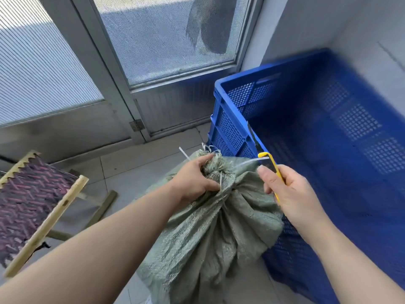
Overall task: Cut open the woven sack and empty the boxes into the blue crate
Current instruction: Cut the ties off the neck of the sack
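Observation:
A grey-green woven sack (pixel 210 233) stands on the floor in front of me, its neck bunched and tied with pale plastic strapping (pixel 221 183). My left hand (pixel 195 181) grips the gathered neck just below the frayed top. My right hand (pixel 287 189) holds a yellow utility knife (pixel 270 163) with its blade extended upward, right beside the sack's neck; a strand of strapping runs to the knife. The blue perforated crate (pixel 236 132) sits directly right of the sack and looks empty inside. No boxes are visible; the sack hides its contents.
A folding wooden stool with a purple woven seat (pixel 32 198) stands at the left. Screened doors (pixel 166 62) and a metal frame close off the back. A white wall (pixel 328 25) runs behind the crate. Pale floor tiles (pixel 135 159) lie between stool and sack.

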The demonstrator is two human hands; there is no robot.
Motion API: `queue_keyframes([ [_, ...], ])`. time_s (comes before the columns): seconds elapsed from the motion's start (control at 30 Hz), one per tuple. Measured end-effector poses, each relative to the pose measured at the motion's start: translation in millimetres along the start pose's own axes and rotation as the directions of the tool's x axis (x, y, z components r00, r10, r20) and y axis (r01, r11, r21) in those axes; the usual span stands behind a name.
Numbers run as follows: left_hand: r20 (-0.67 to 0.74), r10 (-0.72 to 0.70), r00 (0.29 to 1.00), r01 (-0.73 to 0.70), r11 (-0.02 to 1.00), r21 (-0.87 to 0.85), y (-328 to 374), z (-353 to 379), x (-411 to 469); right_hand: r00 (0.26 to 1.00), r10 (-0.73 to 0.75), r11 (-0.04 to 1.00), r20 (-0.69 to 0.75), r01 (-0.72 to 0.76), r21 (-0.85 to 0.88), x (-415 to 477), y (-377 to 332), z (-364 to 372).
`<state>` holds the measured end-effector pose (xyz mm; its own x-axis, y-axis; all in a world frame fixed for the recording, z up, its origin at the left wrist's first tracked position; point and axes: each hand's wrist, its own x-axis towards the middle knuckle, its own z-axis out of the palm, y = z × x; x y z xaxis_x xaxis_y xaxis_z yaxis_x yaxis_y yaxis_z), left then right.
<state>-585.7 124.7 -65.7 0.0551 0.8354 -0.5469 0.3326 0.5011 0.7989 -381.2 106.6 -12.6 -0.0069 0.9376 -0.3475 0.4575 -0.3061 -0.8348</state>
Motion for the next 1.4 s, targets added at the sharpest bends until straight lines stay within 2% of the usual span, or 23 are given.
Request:
queue_keyframes([
  [0.13,-0.044,0.0,0.999,0.0,1.0,0.0,1.9,0.0,-6.5,0.997,-0.016,0.999,-0.077,0.019,0.037,-1.8,-7.3,-4.9],
  [0.27,-0.064,-0.008,0.998,0.01,1.0,0.025,0.5,0.5,-10.2,0.991,-0.13,0.985,0.018,0.131,-0.108,-19.1,-2.3,-14.5],
  [0.37,-0.101,-0.017,0.995,0.022,0.998,0.055,1.2,4.6,-13.0,0.97,-0.211,0.934,0.117,0.236,-0.268,-31.6,-3.6,-23.6],
  [0.53,-0.142,-0.023,0.99,0.037,0.995,0.096,4.1,12.2,-11.7,0.958,-0.216,0.669,0.189,0.287,-0.686,-31.6,-5.0,-25.5],
  [0.63,-0.137,-0.005,0.991,0.022,0.992,0.125,6.2,12.2,-11.1,0.97,-0.176,0.533,0.165,0.235,-0.812,-27.6,-4.6,-26.4],
  [0.73,-0.127,0.012,0.992,0.007,0.989,0.147,9.2,11.5,-13.6,0.971,-0.174,0.48,0.164,0.229,-0.847,-25.6,-4.2,-25.5],
  [0.87,-0.115,0.049,0.992,-0.028,0.984,0.176,11.9,11.2,-14.7,0.97,-0.176,0.468,0.17,0.234,-0.852,-22.3,-3.5,-24.8],
  [1.1,-0.091,0.115,0.989,-0.089,0.965,0.248,9.1,14.6,-15.0,0.945,-0.222,0.376,0.238,0.309,-0.874,-13.4,-1.0,-30.3],
  [1.3,-0.038,0.125,0.991,-0.113,0.964,0.24,7.9,11.3,-12.6,0.943,-0.229,0.38,0.243,0.317,-0.869,-8.6,4.6,-26.0],
  [1.4,-0.064,0.122,0.99,-0.11,0.98,0.164,7.1,10.1,-7.5,0.965,-0.212,0.467,0.156,0.24,-0.851,-10.9,9.6,-17.9],
])
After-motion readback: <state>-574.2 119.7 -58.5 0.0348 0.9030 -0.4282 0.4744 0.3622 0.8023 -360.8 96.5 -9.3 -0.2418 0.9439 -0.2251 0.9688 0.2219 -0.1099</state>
